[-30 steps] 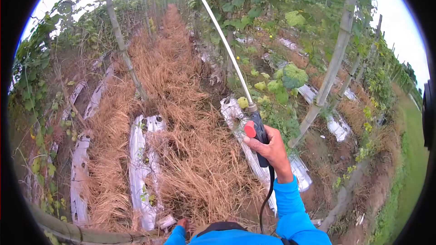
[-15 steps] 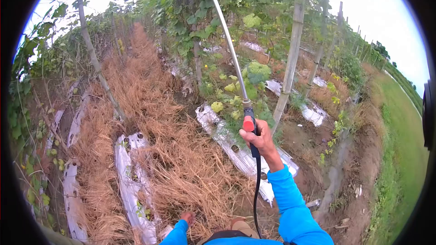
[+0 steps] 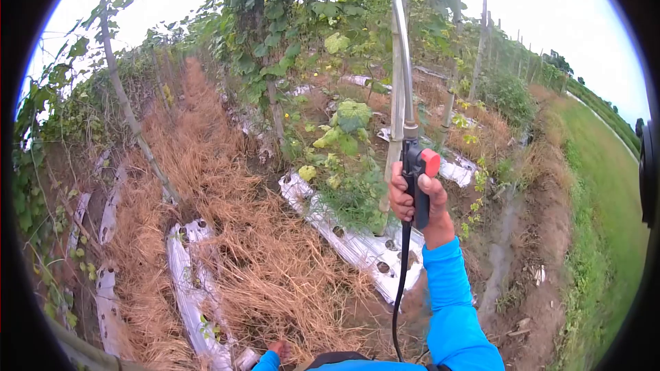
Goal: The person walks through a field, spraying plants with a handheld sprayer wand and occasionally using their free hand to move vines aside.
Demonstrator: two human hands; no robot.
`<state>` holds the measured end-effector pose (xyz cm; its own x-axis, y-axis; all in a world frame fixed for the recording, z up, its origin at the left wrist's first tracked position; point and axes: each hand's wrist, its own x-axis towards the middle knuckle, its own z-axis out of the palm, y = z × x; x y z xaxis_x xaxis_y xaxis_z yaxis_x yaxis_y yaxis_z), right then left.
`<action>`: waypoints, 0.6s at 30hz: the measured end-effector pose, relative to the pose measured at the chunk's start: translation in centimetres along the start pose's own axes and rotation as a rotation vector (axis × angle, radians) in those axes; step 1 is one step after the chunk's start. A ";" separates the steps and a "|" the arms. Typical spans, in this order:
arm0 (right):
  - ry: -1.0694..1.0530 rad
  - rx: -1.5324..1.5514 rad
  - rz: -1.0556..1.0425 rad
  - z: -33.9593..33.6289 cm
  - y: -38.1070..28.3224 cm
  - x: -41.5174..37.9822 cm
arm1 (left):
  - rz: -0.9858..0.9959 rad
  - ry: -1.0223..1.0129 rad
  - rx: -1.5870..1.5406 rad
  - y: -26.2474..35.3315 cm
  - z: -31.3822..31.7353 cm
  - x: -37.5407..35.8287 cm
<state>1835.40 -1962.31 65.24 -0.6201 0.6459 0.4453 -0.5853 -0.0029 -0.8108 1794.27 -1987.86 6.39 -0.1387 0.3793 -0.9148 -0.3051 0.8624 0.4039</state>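
Note:
My right hand point(image 3: 421, 200) is closed round the black handle of a spray wand point(image 3: 413, 158) with a red trigger piece beside the thumb. The wand's metal tube points up past a bamboo post, and a black hose point(image 3: 399, 288) hangs from the handle's lower end. Only a small part of my left hand point(image 3: 279, 349) shows at the bottom edge, low over the dry straw, its fingers too hidden to judge. Leafy vines point(image 3: 350, 117) stand just beyond the wand.
Silver plastic mulch strips point(image 3: 354, 251) with holes run along the beds. Dry straw point(image 3: 254, 233) covers the path between them. Bamboo posts point(image 3: 130, 113) lean at the left. On the right are a muddy ditch point(image 3: 505, 247) and a grass strip point(image 3: 598, 233).
My right hand and the wand have moved right, and the wand has turned more upright, with its red piece now on the right. My left hand has dropped slightly toward the bottom edge.

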 end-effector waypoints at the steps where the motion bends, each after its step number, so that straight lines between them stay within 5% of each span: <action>1: -0.033 -0.029 -0.041 -0.2 -2.4 0.3 | 0.000 0.003 0.004 -0.1 0.5 -0.7; 7: -0.161 -0.090 -0.051 0.5 -19.3 5.2 | 0.043 -0.102 -0.159 -1.8 3.1 -1.0; 10: -0.233 -0.125 -0.021 1.3 -26.0 6.9 | 0.007 0.007 -0.026 -1.5 5.5 -2.3; 18: -0.240 -0.157 -0.032 0.5 -32.1 5.2 | 0.060 -0.073 -0.072 -3.0 7.9 -3.9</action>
<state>1850.71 -1959.26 93.82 -0.7195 0.4448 0.5334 -0.5301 0.1445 -0.8356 1803.14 -1989.32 8.72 -0.0908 0.4553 -0.8857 -0.3653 0.8121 0.4550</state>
